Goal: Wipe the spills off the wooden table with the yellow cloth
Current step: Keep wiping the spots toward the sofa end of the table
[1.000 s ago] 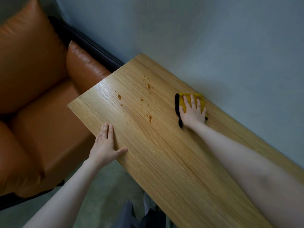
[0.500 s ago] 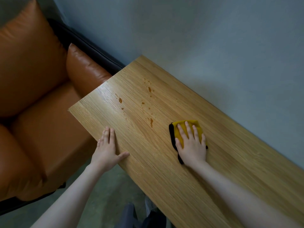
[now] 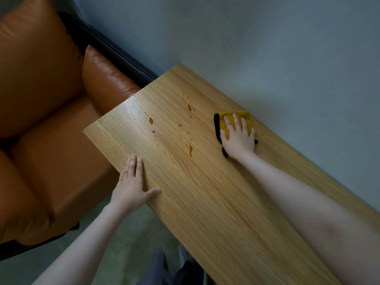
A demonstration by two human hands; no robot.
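Yellow cloth (image 3: 246,122), one, under right hand (image 3: 238,140), fingers flat, left hand (image 3: 131,187) flat on wooden table (image 3: 216,202), several spills (image 3: 190,150)

Looks like a home, prob. a living room or a lounge corner. On the left stands an orange-brown leather sofa (image 3: 43,112) w/ soft seat and back cushions and a dark frame (image 3: 115,52) behind it. Just beside it, on the right, a narrow wooden desk (image 3: 216,202) w/ light oak grain runs along a plain grey-blue wall (image 3: 267,48). The floor (image 3: 127,239) at the near side is grey-green and smooth. Soft furniture and simple finish speak for a private room, not a lab or a shop.
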